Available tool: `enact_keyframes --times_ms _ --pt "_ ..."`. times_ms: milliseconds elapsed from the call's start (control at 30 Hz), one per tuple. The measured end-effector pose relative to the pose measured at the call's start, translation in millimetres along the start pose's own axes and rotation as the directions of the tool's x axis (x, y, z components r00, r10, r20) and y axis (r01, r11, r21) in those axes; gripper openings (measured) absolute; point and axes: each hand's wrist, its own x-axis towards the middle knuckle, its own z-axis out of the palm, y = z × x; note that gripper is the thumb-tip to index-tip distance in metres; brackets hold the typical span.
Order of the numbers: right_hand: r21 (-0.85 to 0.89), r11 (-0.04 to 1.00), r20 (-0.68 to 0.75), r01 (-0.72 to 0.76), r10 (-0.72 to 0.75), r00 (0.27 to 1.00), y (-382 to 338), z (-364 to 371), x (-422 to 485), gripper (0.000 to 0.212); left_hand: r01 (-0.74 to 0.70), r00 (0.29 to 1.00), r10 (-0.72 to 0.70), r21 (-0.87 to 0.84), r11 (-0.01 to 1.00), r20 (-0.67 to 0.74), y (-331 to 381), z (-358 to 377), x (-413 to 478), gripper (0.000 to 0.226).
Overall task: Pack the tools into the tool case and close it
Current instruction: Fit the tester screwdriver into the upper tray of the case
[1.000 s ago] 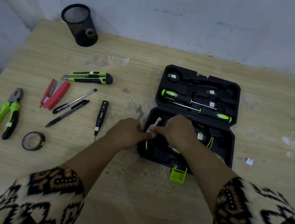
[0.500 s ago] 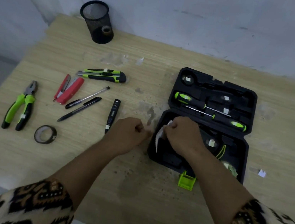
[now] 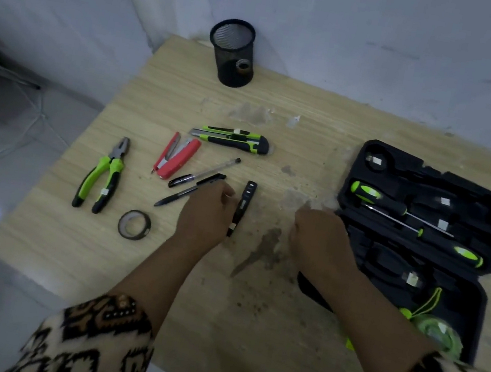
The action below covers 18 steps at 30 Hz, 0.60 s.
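- Curling loosely, the left hand lies on the table with its fingers against the left side of the black tester pen; whether it already grips the pen I cannot tell.
- The right hand is closed in a loose fist at the left edge of the tool case, and I cannot tell if something is inside it.
- The case lies open at the right — two green-black screwdrivers sit in the far half, a green tape measure in the near half.
- Left of the hands lie two pens, a red stapler, a utility knife, pliers and a roll of tape; the left hand covers the end of one pen.
- A black mesh cup stands at the far edge, well apart.
- Half a second ago the right hand held a white slip over the case and the left fist was beside it; now the slip is not visible, and the left hand has gone over to the tester pen.
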Motion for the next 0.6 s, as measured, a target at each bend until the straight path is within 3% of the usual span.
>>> enact_keyframes --times_ms 100,200,267,367,467,533,600 --pt "-0.023 1.000 0.032 -0.008 0.008 0.999 1.6 -3.3 -0.4 0.020 0.024 0.992 -0.031 0.064 0.998 0.120 9.1 1.5 11.5 0.027" --pt "0.070 0.997 0.006 -0.014 0.014 1.000 1.9 -3.9 -4.1 0.012 0.047 0.970 -0.087 0.178 0.983 0.227 19.9 -2.2 25.2 0.033" --pt "0.172 0.983 0.009 -0.066 0.065 0.998 3.5 -4.7 -6.2 0.020 0.071 0.953 -0.108 0.137 0.988 0.283 25.8 -6.5 28.3 0.035" --pt "0.436 0.882 0.030 -0.179 0.185 0.982 5.8 -18.5 -8.5 0.018 0.200 0.933 -0.127 -0.189 0.961 0.337 33.3 -12.2 21.8 0.033" --pt "0.549 0.803 0.066 -0.231 0.234 0.970 7.1 -34.0 -13.3 0.022 0.309 0.908 -0.106 -0.478 0.823 0.404 51.3 -15.8 8.6 0.021" --pt "0.686 0.669 0.132 -0.287 0.273 0.953 7.7 -40.0 -17.9 0.026 0.317 0.898 -0.066 -0.536 0.783 0.435 65.7 -12.7 2.3 0.021" --pt "0.831 0.428 0.248 -0.356 0.289 0.925 9.4 -45.3 -24.7 0.027 0.290 0.896 -0.018 -0.555 0.780 0.443 81.1 -7.2 -3.2 0.021"
